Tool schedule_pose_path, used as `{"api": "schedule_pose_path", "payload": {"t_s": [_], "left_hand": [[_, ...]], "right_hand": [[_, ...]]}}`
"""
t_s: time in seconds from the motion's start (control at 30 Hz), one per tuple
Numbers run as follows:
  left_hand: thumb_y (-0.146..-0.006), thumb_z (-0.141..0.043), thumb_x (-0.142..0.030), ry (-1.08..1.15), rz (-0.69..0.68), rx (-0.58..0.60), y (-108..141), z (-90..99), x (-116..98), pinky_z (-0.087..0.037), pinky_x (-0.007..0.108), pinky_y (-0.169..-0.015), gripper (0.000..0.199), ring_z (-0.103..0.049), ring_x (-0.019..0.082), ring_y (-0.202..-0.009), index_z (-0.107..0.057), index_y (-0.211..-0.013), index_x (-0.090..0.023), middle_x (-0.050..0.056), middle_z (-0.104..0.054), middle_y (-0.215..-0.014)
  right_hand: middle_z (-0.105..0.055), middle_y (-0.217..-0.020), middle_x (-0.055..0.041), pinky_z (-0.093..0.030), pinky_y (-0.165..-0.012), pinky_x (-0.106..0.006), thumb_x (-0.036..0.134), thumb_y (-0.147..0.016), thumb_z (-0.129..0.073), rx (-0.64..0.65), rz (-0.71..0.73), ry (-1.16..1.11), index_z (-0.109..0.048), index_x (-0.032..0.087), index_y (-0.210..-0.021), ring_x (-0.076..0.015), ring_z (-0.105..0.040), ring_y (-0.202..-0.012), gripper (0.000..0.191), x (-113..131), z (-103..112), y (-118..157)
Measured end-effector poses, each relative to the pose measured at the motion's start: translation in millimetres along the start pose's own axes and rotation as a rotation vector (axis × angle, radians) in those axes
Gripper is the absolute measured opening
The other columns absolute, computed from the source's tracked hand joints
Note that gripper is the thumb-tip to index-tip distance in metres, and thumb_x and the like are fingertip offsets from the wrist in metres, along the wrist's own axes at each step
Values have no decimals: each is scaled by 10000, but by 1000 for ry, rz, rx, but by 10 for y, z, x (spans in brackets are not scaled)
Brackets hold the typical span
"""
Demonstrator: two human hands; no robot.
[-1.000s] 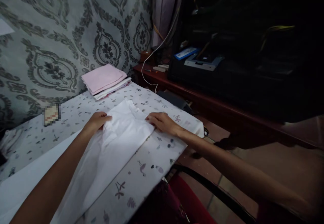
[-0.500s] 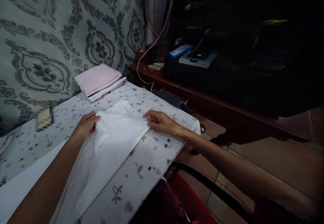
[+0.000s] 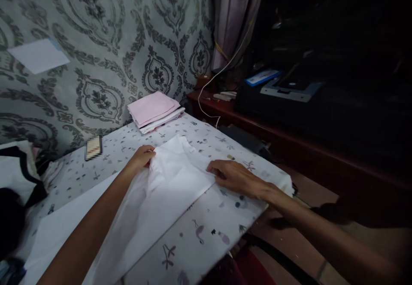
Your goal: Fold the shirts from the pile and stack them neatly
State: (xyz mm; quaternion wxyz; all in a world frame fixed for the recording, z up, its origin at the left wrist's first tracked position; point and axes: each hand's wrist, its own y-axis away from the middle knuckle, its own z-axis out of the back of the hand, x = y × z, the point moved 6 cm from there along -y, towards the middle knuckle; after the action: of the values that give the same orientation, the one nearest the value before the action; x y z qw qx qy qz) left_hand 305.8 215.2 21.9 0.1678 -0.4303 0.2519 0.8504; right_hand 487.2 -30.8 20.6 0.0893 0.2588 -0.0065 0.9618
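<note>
A white garment (image 3: 174, 182) lies partly folded over the patterned tablecloth (image 3: 206, 220), its near part running toward the bottom of the view. At its left edge my left hand (image 3: 143, 157) pinches the fabric between thumb and fingers. My right hand (image 3: 230, 175) is on the opposite edge, fingers curled, with the cloth between thumb and fingertips. Further back on the table sits a stack of folded clothes with a pink piece (image 3: 154, 108) on top.
Black-and-white clothing (image 3: 19, 169) is heaped at the far left. A small blurred item (image 3: 93, 147) lies near the patterned wall. To the right, a dark red cabinet (image 3: 273, 132) stands beside the table, with a white cable (image 3: 206, 85) hanging over it.
The view has turned left, bringing the clothing heap and a paper on the wall into sight. My right hand's fingers have closed more at the garment's edge.
</note>
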Motion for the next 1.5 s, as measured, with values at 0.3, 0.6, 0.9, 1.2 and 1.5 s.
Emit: {"api": "schedule_pose_path", "payload": {"t_s": [0.3, 0.6, 0.9, 1.2, 1.5], "left_hand": [[-719, -592, -165, -160, -34, -85, -44, 45, -47, -449, 247, -542, 178, -555, 149, -596, -594, -895, -193, 0, -583, -729], [-793, -622, -324, -702, -494, -22, 1034, -159, -70, -462, 385, -856, 406, -573, 272, -1046, -531, -1179, -238, 80, -603, -1110], [-786, -514, -206, -347, -232, -201, 808, 450, 422, -399, 268, -634, 144, -539, 157, -661, -563, -918, -235, -40, -565, -695], [-708, -661, -410, -141, -50, 32, 1541, 1399, 1026, -407, 241, -555, 210, -533, 160, -593, -651, -779, -213, 0, -579, -637], [-555, -789, -446, -198, 200, -85, 2460, 1989, 1723, -416, 233, -568, 276, -538, 188, -632, -719, -702, -223, 32, -630, -665]], "right_hand": [[-670, -1069, -91, -447, -697, -320, 271, -914, -531, -164, 127, -21, -645, 195, -1125, -179, -604, -748, 252, 519, 125, -285], [-641, -993, -129, -460, -851, -348, 114, -939, -441, -31, 325, 4, -662, 137, -893, -235, -581, -951, 228, 1130, -531, -1304], [-620, -1066, -154, -437, -975, -382, 97, -915, -435, -228, 292, -103, -665, 110, -1029, -256, -541, -1049, 257, 930, -669, -1364], [-610, -1086, -149, -453, -951, -440, 197, -910, -439, -217, 343, -61, -674, 160, -1072, -301, -548, -1057, 288, 891, -709, -1377], [-608, -1250, -183, -418, -1002, -505, 353, -940, -465, 41, 640, 83, -614, 131, -1245, -347, -521, -1178, 405, 1570, -919, -1476]]}}
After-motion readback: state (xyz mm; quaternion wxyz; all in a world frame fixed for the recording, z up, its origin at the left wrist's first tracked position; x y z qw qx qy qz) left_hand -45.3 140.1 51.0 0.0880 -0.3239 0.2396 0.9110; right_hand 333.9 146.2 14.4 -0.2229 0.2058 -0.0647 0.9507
